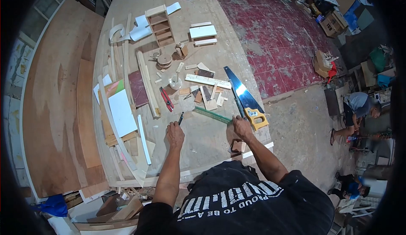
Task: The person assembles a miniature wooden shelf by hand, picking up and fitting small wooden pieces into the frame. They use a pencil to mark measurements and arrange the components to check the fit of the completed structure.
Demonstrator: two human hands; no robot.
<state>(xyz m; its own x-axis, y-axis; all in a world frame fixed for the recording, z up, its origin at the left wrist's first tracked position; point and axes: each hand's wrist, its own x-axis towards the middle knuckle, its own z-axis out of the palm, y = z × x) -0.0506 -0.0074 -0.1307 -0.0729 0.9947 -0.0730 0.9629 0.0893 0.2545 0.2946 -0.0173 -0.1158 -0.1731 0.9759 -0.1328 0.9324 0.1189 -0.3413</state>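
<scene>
Green, probably light and stiff, the ruler (212,115) is over the tabletop (203,139), its end gripped by the right hand (242,128) (edges should hold best); the left hand (174,134) pinches a pen (181,118).

Black shirt (275,211), short black sleeves (154,218). White print (230,199) across fabric: small capitals "PROUD TO BE A"; larger block characters, streaked, not fully legible. Forearms (168,184) bare.

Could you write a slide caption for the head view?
At the table, the left hand holds a pen and the right hand a green strip, near a saw.
</scene>
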